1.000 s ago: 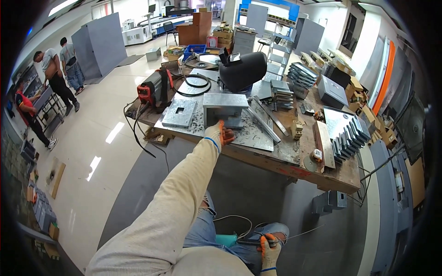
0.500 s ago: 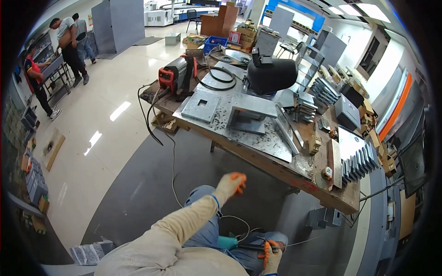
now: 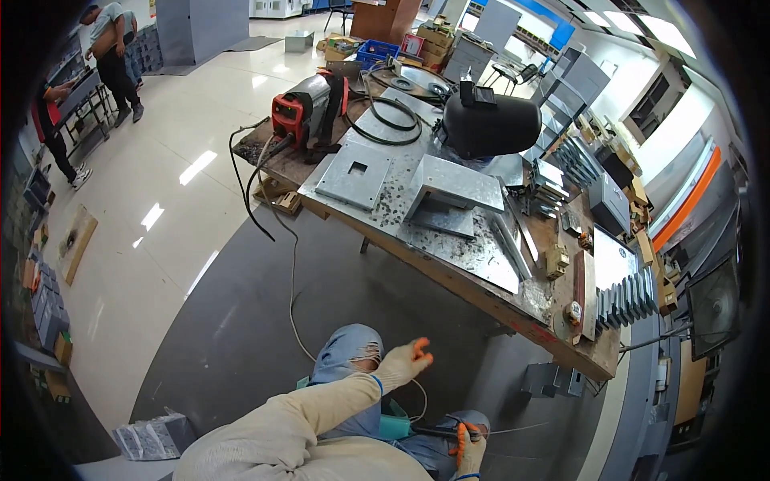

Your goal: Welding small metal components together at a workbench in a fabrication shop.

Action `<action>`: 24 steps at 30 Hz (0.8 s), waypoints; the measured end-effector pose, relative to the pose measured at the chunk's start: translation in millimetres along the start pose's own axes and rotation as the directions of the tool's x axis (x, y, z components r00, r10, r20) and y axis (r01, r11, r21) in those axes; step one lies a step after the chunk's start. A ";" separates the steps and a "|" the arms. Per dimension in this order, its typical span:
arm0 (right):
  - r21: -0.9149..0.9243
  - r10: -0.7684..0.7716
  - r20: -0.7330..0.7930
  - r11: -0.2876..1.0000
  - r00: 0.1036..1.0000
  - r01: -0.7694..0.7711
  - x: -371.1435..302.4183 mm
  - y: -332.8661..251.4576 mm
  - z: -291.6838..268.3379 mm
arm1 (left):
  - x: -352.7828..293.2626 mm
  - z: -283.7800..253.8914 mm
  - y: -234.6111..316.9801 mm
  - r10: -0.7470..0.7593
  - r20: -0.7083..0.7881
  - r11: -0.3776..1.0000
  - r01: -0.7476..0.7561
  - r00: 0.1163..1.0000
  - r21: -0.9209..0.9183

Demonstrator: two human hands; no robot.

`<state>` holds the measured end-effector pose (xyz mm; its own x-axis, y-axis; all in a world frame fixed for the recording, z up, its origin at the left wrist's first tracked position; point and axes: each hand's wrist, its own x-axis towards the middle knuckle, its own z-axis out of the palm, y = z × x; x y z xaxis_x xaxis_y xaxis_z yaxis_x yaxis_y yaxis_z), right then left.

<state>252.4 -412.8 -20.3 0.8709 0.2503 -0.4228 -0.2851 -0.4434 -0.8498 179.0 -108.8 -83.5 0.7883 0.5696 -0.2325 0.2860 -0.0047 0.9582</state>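
Observation:
My left hand (image 3: 405, 365), in a cream glove with orange fingertips, is held out over my knee, short of the table. Its fingers are partly stretched and apart, with nothing seen in them. Down by my right thigh, my right hand (image 3: 470, 450), gloved alike, is closed around a black welding electrode holder (image 3: 433, 430). A thin welding rod (image 3: 517, 430) sticks out to the right from that grip. A bent sheet-metal bracket (image 3: 457, 183) stands on the metal-topped workbench (image 3: 385, 227); beside it lies a flat plate with a square cutout (image 3: 353, 181).
A red welding machine (image 3: 290, 116) with cables sits at the bench's left end. Farther back rests a black welding helmet (image 3: 491, 124). Several metal pieces (image 3: 626, 298) line the right end; a tape measure (image 3: 573, 313) lies nearby. People (image 3: 112, 56) stand at the far left.
My left hand has moved down a little, its fingers now reaching more to the right. The head view has shifted slightly. My right hand keeps its grip on the electrode holder.

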 end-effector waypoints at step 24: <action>-0.062 -0.030 0.132 0.997 0.991 0.039 45.8 27.5 -16.9 | 122.9 -160.6 175.1 -0.108 -0.344 0.726 -0.163 0.933 -0.668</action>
<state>291.3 -428.1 -57.7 0.8188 0.3748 -0.4347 -0.2259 -0.4859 -0.8443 238.5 92.5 82.4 0.5168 0.8148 -0.2629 -0.2849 0.4532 0.8447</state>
